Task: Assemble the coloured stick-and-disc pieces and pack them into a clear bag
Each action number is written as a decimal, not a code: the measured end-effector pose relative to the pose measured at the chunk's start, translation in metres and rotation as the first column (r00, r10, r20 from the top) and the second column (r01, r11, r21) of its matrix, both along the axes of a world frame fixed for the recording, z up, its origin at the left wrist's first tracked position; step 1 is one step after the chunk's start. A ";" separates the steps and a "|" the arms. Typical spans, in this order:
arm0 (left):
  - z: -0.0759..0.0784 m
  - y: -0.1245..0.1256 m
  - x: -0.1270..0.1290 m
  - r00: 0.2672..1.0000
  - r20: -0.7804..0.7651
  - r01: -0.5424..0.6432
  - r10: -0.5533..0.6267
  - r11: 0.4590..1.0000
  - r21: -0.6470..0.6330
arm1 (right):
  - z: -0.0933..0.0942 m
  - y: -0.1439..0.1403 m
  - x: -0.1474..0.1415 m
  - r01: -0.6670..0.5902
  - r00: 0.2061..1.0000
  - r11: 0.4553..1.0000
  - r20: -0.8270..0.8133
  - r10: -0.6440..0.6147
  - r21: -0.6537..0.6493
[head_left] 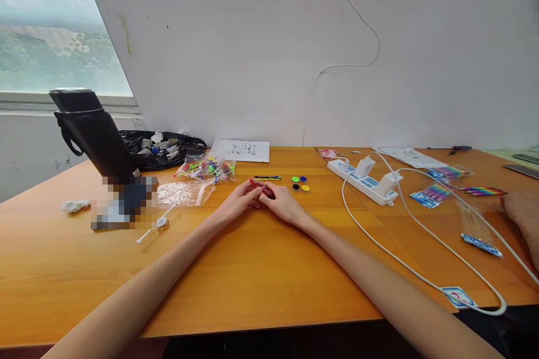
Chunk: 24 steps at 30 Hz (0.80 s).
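Note:
My left hand and my right hand meet over the middle of the table, fingers closed together around a small red plastic piece. Much of that piece is hidden by the fingers, and its kind is not clear. Just beyond the fingertips lie thin coloured sticks, dark and yellow-green. To the right of my hands are small round discs: a green disc, a blue disc, a black disc and a yellow disc.
Left: a white stick with a round piece, a clear bag of coloured parts, a black bottle and a black bag. Right: a power strip with trailing white cables, rainbow-coloured packs, another person's arm.

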<state>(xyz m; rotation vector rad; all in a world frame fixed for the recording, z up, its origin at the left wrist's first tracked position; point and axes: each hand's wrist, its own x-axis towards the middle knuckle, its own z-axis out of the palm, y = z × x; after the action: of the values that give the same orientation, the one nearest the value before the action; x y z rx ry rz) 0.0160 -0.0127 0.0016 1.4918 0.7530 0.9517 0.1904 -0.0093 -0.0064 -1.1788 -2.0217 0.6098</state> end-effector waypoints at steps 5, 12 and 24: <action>-0.002 0.001 -0.001 1.000 -0.010 -0.006 0.006 1.000 0.013 | 0.000 -0.001 0.001 -0.010 0.999 1.000 0.034 0.010 0.015; -0.003 0.003 0.000 0.999 -0.034 -0.011 0.012 1.000 0.010 | -0.002 0.002 0.003 -0.006 0.997 0.999 0.076 0.003 0.042; -0.007 0.005 0.000 1.000 -0.025 -0.012 0.012 1.000 0.008 | 0.000 0.001 0.003 -0.005 0.995 0.999 0.099 0.001 0.040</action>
<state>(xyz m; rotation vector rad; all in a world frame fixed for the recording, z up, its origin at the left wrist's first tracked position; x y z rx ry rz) 0.0157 -0.0079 -0.0053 1.5098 0.7777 0.9473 0.1933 -0.0078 -0.0066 -1.2035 -2.1097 0.5189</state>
